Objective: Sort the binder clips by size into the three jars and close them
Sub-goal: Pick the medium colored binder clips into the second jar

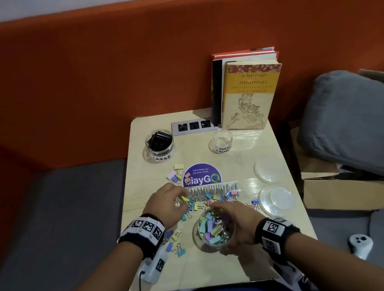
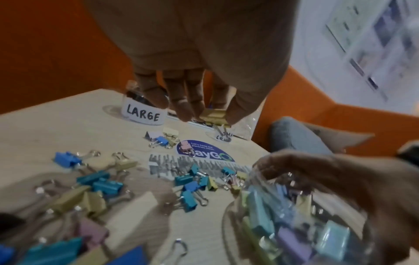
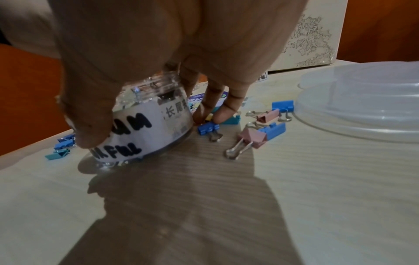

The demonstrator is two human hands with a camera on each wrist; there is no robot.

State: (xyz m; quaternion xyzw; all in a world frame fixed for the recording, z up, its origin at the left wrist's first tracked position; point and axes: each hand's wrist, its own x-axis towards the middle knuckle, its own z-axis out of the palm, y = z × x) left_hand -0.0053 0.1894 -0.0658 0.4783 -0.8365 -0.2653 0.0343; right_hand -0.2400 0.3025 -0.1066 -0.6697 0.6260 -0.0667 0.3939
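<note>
My left hand pinches a yellow binder clip between thumb and fingers, just above the loose pastel clips in mid-table. My right hand grips the clear medium jar, thumb on its paper label. The jar is tilted toward the left hand and holds several coloured clips. The jar marked LARGE holds black clips at the back left. The small jar at the back right looks empty.
Two clear lids lie at the table's right edge. Books and a socket strip stand at the back. More clips lie near my left wrist and above a round sticker.
</note>
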